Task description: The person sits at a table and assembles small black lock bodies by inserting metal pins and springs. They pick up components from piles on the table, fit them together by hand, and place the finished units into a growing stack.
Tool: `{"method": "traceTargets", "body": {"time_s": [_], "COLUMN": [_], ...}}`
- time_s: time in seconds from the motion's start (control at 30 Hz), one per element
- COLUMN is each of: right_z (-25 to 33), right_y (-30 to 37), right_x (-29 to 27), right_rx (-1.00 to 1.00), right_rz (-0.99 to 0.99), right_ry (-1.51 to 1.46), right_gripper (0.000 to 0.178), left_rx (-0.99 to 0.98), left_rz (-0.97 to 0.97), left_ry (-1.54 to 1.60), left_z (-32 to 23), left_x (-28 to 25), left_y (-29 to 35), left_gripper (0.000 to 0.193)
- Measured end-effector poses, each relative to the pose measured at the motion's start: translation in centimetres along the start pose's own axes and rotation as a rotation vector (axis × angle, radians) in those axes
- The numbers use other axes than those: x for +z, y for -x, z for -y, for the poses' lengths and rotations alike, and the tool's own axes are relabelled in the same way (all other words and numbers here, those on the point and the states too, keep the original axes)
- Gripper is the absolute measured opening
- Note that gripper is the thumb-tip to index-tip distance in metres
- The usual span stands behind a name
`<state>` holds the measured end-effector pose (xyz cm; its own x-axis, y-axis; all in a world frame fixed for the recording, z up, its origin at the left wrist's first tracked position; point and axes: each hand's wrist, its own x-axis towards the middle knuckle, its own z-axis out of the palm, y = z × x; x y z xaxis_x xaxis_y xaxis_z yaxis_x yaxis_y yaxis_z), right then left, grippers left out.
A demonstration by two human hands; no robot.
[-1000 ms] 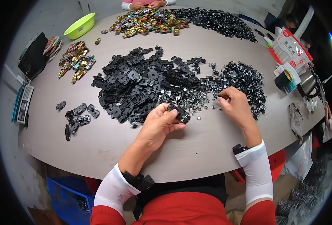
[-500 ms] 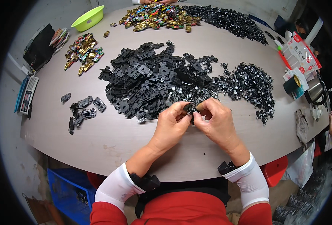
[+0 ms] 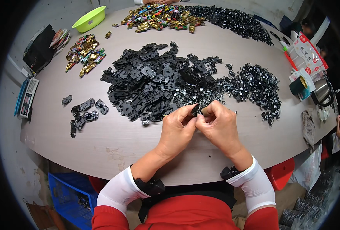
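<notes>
Black plastic is filling the head view: a big heap of flat black parts point(image 3: 158, 82) is lying across the middle of the grey table point(image 3: 112, 149), and a second heap of small round black pieces point(image 3: 256, 86) is sitting just to its right. At the near edge of the big heap, the left hand point(image 3: 177, 130) and the right hand point(image 3: 219, 128) are meeting, fingertips touching. Both are pinching closed around one small black part point(image 3: 196, 110), held between them just above the tabletop; how the part is turned is too small to tell. White sleeves are covering both forearms, coming up from the lower edge.

To the person's left, a few assembled black pieces point(image 3: 83, 114) are lying in a loose cluster, well apart from the hands. Farther left, a calculator point(image 3: 27, 97) is resting near the table's rim. A small pile of gold-coloured pieces point(image 3: 83, 53) and a green bowl point(image 3: 89, 18) are sitting at the far left.
</notes>
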<state>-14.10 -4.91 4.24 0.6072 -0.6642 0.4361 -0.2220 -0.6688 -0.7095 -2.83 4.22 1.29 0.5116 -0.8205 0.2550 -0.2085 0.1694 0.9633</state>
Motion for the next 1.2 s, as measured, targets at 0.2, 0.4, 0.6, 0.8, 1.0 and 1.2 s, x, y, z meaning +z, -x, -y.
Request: {"method": "traceTargets", "body": {"time_s": [0.2, 0.4, 0.6, 0.8, 1.0, 1.2], "right_z": [0.3, 0.3, -6.1, -6.5, -7.5, -5.3], "right_y": [-0.1, 0.2, 0.3, -0.2, -0.2, 0.1], "right_x": [-0.6, -3.1, -7.9, -7.0, -5.9, -5.7], "right_rx": [0.008, 0.043, 0.152, 0.107, 0.059, 0.018], "right_rz": [0.034, 0.164, 0.078, 0.197, 0.175, 0.190], "right_ry": [-0.033, -0.104, 0.226, 0.422, 0.453, 0.269], "right_gripper": [0.013, 0.009, 0.014, 0.018, 0.012, 0.004], "left_rx": [-0.220, -0.488, -0.404, -0.436, -0.457, -0.266], "left_rz": [0.101, 0.175, 0.098, 0.099, 0.035, -0.222], "left_ry": [0.318, 0.594, 0.479, 0.415, 0.503, 0.287], "left_z": [-1.0, -0.6, -0.7, -0.8, -2.2, -2.9], "left_x": [-0.9, -1.3, -1.4, -1.8, -3.1, -13.0], "left_y": [-0.2, -0.5, -0.8, -0.9, -0.4, 1.1], "left_gripper": [0.027, 0.022, 0.019, 0.018, 0.022, 0.030]}}
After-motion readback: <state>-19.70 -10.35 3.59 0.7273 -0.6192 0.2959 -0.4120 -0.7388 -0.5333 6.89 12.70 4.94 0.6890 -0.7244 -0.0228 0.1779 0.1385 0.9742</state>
